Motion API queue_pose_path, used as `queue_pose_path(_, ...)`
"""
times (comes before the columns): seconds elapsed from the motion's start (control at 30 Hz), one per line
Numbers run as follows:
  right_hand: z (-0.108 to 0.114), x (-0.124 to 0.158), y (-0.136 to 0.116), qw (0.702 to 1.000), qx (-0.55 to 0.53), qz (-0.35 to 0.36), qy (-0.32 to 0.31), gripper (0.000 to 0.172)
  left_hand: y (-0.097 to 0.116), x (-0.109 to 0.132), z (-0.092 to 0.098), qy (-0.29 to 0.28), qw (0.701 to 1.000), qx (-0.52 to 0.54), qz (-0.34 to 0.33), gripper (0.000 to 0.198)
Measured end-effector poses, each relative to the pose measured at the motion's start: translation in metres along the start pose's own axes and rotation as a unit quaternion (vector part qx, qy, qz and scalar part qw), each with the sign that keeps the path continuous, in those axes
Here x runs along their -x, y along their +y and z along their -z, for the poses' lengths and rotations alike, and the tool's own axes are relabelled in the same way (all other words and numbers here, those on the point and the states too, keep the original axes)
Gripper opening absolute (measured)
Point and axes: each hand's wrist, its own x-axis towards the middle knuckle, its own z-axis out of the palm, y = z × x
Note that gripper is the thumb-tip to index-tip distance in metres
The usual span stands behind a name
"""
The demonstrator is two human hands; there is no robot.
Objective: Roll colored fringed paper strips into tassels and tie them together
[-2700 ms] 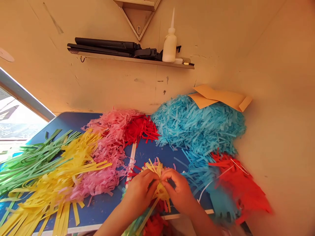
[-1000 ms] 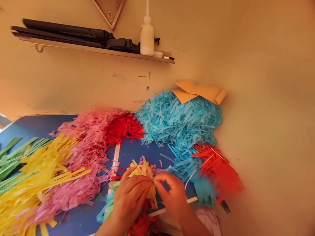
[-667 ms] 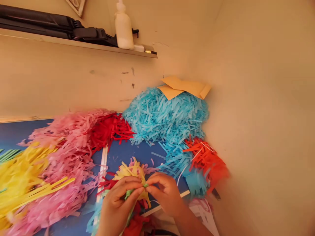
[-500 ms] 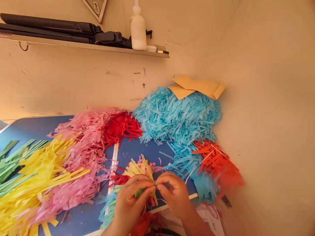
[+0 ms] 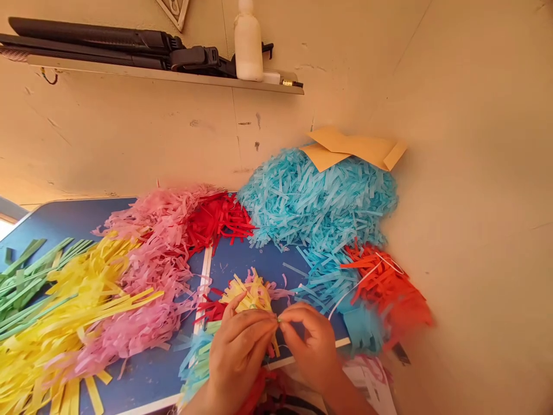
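My left hand (image 5: 242,349) and my right hand (image 5: 311,341) meet at the fingertips above the table's front edge, both pinched closed. Between the tips a small bit of green paper strip (image 5: 279,321) shows; most of it is hidden by the fingers. Just behind my left hand lies a cluster of cream-yellow paper strips (image 5: 248,289), with red and pink strips beside it. Light blue and pale green paper fringe (image 5: 196,360) shows left of my left wrist. A thin white string (image 5: 345,295) curves from near my right hand to orange-red paper strips (image 5: 391,282).
On the blue table (image 5: 259,262) lie heaps of pink (image 5: 151,276), yellow (image 5: 86,282), green (image 5: 26,288), red (image 5: 220,219) and light blue (image 5: 319,202) shredded paper. Folded orange-yellow card (image 5: 358,147) tops the blue heap. Above, a wall shelf (image 5: 151,70) holds a white bottle (image 5: 249,49) and black folded gear (image 5: 108,43).
Both hands stay joined at the fingertips. My left hand has turned, its index finger now raised, and the green paper by its palm is hidden. The whole view has shifted slightly.
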Motion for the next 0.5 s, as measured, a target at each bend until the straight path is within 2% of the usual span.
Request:
queue_pose_path(0.23,-0.0004,0.0023,0.0011,0.999,0.024,0.025,0.007,0.017,0.0028,-0.0043,0.0014,-0.011,1.000,0.009,0.023,0.019)
queue_pose_path(0.4,0.0007,0.0022,0.0041,0.999,0.029,0.023,0.002,0.017,0.0036,-0.0065,0.0020,-0.011,0.998,0.030,0.062,0.016)
queue_pose_path(0.5,-0.0040,0.0046,0.0019,1.000,0.020,0.022,0.002,0.017,0.0033,-0.0102,-0.0006,-0.032,0.994,0.045,0.097,0.010)
